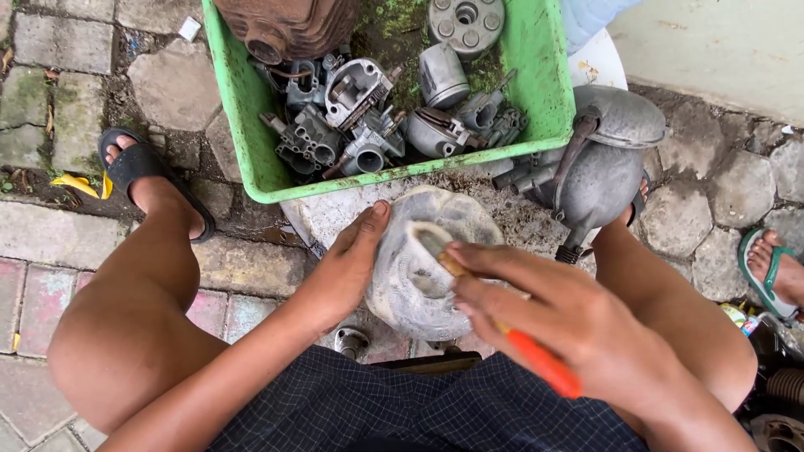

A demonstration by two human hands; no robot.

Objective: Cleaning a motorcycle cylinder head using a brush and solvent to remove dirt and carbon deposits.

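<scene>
Paving of grey and reddish stone [50, 234] forms the ground, seen from above between the bare knees of a seated person. Nearest the camera, dark checked shorts [402, 410] fill the lower edge. Just beyond, the right hand [553, 326] is closed around a tool with an orange handle [544, 364]; the fingers are wrapped over the shaft, whose long axis runs from lower right up to upper left, and its working end is hidden where it meets a pale, dusty, rounded casting [419, 259]. The left hand [347, 264] is pressed flat against the left flank of the casting, thumb raised along its upper left edge and fingers tucked behind, so the piece is steadied, not pinched. The casting thus lies between the two hands, touching both, directly ahead of the lap; the tool enters it from the right side, and the left hand is the nearer support. A small metal fitting [350, 341] lies on the paving below the left wrist. Farther out, a grey metal housing [607, 159] stands by the right knee, touching the near right corner of a green tub [251, 125]. Carburettor bodies [352, 117] and other worn parts are heaped inside the tub, a finned cylinder [289, 25] against its far left corner. Black sandals [134, 163] are worn; another person's foot in a green sandal [775, 268] is seen at the right edge.
</scene>
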